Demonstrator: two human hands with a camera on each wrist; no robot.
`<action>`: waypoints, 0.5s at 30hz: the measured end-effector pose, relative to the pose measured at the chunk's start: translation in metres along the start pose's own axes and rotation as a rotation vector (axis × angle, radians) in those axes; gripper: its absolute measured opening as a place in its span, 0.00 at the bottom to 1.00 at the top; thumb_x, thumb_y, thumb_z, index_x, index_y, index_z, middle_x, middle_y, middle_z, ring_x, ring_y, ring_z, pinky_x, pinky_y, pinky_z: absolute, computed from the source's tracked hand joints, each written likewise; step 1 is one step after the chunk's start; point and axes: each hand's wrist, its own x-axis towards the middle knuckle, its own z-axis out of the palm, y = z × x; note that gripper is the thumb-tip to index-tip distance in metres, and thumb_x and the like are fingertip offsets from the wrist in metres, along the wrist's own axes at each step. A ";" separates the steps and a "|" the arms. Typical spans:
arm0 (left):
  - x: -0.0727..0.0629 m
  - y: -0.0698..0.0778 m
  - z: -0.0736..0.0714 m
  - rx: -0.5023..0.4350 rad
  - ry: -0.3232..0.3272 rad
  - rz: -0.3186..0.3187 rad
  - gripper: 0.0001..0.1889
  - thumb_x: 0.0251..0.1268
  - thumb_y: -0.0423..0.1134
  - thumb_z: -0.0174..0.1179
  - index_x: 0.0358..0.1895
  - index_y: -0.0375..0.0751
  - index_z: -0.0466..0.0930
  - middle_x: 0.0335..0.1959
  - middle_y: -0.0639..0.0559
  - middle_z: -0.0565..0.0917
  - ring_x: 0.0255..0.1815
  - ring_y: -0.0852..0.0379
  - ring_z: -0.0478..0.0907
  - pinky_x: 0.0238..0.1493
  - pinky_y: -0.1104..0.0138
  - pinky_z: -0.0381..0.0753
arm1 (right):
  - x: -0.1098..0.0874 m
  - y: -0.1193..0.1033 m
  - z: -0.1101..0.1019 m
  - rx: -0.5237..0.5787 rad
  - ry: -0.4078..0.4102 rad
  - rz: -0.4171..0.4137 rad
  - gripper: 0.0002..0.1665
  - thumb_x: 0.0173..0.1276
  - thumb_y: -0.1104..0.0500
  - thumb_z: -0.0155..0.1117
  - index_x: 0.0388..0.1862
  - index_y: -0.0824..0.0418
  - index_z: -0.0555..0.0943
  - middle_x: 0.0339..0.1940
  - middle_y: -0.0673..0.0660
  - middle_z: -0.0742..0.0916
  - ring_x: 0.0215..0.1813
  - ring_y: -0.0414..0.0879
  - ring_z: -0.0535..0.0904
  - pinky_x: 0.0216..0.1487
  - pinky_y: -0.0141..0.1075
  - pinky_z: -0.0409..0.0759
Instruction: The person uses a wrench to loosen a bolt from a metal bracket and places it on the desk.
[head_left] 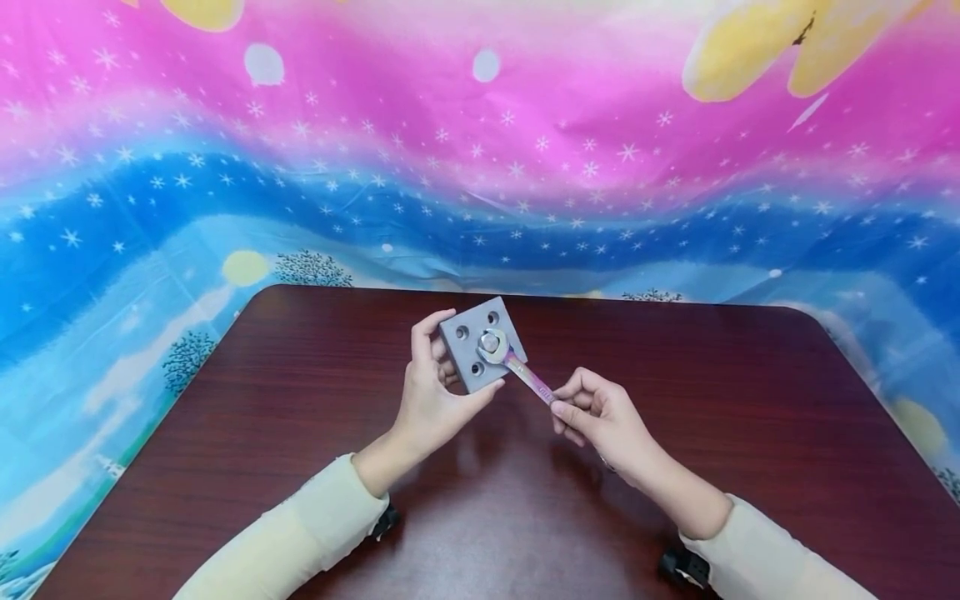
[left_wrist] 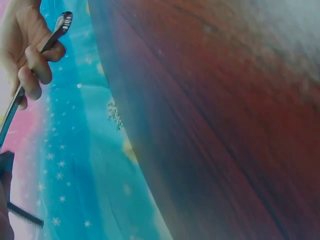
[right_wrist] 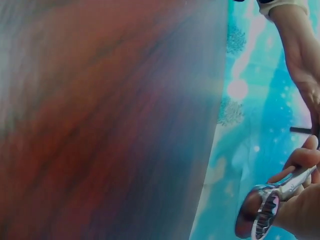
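Note:
My left hand (head_left: 438,379) holds a grey square block (head_left: 467,352) above the table by its edges, thumb on the near side and fingers on the left. The block has several round holes and a bolt (head_left: 490,342) in its middle. A threaded shaft (left_wrist: 25,216) sticks out beneath the block in the left wrist view. Around the bolt head sits the open end of a shiny combination wrench (head_left: 531,377). Thumb and fingers of my right hand (head_left: 603,417) pinch the wrench's handle. Its ring end (right_wrist: 265,215) projects past that hand in the right wrist view.
A dark reddish-brown wooden table (head_left: 300,400) lies below both hands. Behind and beside it hangs a pink and blue cloth (head_left: 420,125) printed with snowflakes. Black straps (head_left: 684,567) show at the wrists, by the pale sleeves (head_left: 300,525).

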 end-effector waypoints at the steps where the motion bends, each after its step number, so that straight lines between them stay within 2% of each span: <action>1: 0.000 0.000 -0.002 -0.004 -0.024 -0.006 0.51 0.43 0.23 0.76 0.70 0.41 0.52 0.51 0.39 0.84 0.38 0.49 0.88 0.37 0.66 0.87 | 0.001 0.001 -0.002 -0.007 -0.010 0.006 0.06 0.72 0.70 0.57 0.42 0.75 0.72 0.21 0.52 0.83 0.18 0.40 0.69 0.19 0.35 0.69; 10: 0.004 0.002 -0.021 0.016 -0.343 -0.092 0.52 0.44 0.26 0.77 0.71 0.47 0.53 0.47 0.42 0.86 0.35 0.57 0.87 0.37 0.65 0.87 | 0.010 0.007 -0.035 -0.103 -0.131 0.003 0.03 0.71 0.70 0.58 0.38 0.72 0.74 0.22 0.55 0.84 0.18 0.43 0.67 0.18 0.44 0.63; 15: 0.006 0.002 -0.030 0.032 -0.548 -0.149 0.51 0.46 0.28 0.77 0.72 0.50 0.52 0.48 0.45 0.84 0.35 0.57 0.83 0.36 0.65 0.87 | 0.016 0.007 -0.050 -0.194 -0.169 0.015 0.03 0.69 0.68 0.62 0.37 0.68 0.78 0.23 0.59 0.85 0.19 0.44 0.66 0.18 0.42 0.64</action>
